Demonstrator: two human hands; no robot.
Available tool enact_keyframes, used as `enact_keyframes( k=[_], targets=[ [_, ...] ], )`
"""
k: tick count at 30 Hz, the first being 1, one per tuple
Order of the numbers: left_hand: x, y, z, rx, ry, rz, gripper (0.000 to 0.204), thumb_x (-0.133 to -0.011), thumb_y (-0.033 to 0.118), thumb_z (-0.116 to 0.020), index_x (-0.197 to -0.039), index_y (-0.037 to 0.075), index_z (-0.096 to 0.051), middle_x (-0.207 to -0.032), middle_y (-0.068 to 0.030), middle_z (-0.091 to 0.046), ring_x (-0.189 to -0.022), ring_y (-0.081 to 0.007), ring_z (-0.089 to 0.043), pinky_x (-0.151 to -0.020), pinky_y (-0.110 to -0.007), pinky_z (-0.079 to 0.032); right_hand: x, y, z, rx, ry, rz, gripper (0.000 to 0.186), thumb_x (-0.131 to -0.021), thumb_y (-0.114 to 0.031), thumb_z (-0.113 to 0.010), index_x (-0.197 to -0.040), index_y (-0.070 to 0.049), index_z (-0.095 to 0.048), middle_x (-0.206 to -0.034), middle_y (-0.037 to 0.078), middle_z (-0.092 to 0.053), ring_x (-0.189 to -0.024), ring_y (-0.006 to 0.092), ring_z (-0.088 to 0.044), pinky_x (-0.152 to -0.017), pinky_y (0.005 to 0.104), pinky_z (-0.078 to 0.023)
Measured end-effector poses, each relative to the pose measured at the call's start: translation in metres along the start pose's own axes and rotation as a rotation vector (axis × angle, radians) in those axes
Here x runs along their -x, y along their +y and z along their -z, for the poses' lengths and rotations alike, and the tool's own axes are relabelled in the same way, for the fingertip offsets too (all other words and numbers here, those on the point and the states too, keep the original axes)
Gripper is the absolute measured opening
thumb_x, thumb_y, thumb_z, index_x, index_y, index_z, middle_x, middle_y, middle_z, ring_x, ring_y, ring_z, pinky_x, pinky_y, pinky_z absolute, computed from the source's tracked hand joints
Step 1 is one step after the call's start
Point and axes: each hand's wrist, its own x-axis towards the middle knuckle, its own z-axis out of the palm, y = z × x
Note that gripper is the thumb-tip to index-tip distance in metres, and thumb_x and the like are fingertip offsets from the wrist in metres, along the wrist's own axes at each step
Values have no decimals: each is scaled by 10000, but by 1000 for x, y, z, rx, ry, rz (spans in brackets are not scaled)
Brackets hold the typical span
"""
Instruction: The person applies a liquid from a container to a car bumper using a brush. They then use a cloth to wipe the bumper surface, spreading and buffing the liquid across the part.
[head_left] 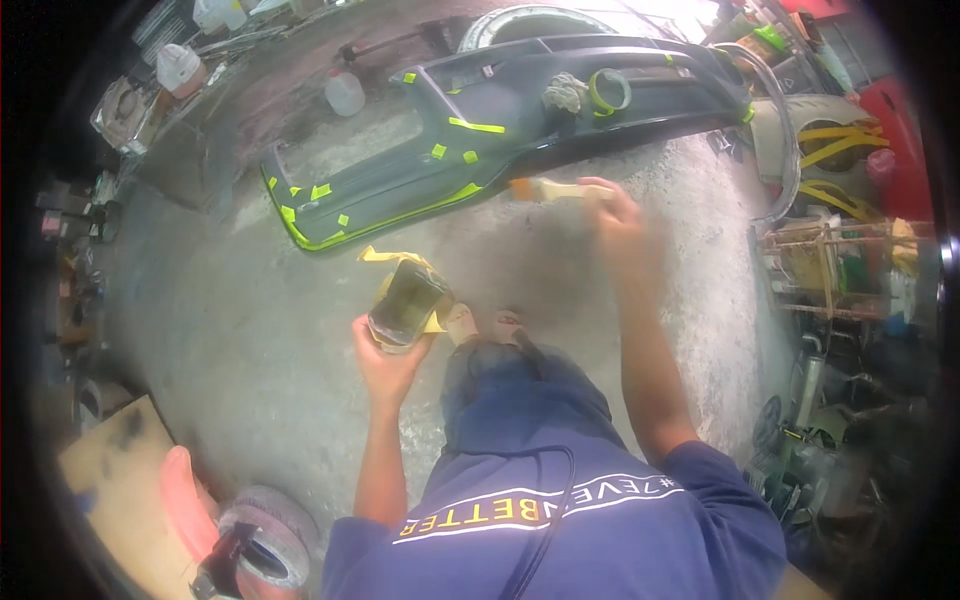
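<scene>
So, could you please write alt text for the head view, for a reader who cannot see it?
A person holds a small open container in the left hand and a paintbrush in the right hand. Ahead, on a grey floor, lies what looks like a dark car bumper with yellow-green tape strips.

Plastic jug (345, 93) on flr (230, 330) @ 11 o'clock, yellow straps (828, 150) @ 2, brownish rack (827, 258) @ 3, smudged tan board (115, 470) @ 8.
</scene>
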Motion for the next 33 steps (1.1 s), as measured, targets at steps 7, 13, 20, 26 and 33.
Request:
enact_keyframes(
  k=[7,13,20,26,33],
  targets=[
    [-10,3,4,12,-12,-62,730,-679,170,-970,-1205,31,-483,-1153,-88,-608,-1052,-168,-622,-920,-333,-515,-36,33,19,-131,180,13,192,-1003,-117,-649,-1165,-47,-724,-884,7,-677,-642,74,-567,-599,232,-471],
    [-4,-1,5,-11,15,-34,745,-679,202,-969,-1225,27,-494,-1167,-100,-609,-1079,-178,-609,-941,-347,-496,-8,9,20,-69,234,71,182,-997,-91,-650,-1158,-46,-722,-855,4,-667,-638,79,-567,-589,241,-460],
    [-5,0,12,-35,-54,-10,757,-675,207,-973,-1233,24,-496,-1173,-90,-603,-1086,-181,-605,-951,-351,-490,-33,34,7,-64,204,68,203,-984,-60,-627,-1167,-42,-714,-864,25,-667,-636,88,-579,-583,256,-461],
    [-15,-1,16,-61,-52,-48,756,-672,201,-974,-1232,28,-497,-1169,-86,-587,-1088,-179,-592,-958,-349,-482,-63,46,63,116,728,152,255,-967,-29,-608,-1198,-51,-714,-917,70,-670,-693,143,-628,-637,305,-504],
    [-19,-6,2,-85,-94,-133,761,-670,191,-989,-1219,37,-484,-1153,-77,-622,-1061,-169,-634,-925,-325,-523,27,59,-59,556,382,604,299,-880,14,-637,-1150,-68,-736,-1013,131,-711,-919,319,-682,-792,412,-552]
  ],
)
